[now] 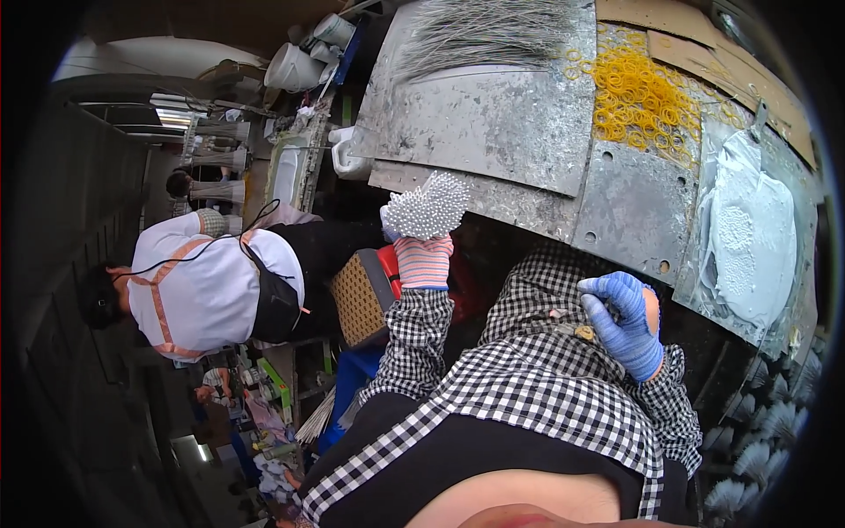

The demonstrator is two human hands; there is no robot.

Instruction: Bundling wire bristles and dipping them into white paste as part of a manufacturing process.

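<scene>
Bundle of thin white-tipped sticks, centre frame: light, stiff, loose-packed; hold low around the stems. Left hand clenched around it. Right hand, blue glove, curled against the checked sleeve.

A bundle of thin white-tipped sticks stands upright at the frame's centre, its bead-like ends fanned out. A striped cuff wraps it just below.

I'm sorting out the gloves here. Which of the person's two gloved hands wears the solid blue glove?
The right hand, resting against the checked apron. The left hand wears a white dotted glove with a striped cuff and is raised toward the metal table.
</scene>
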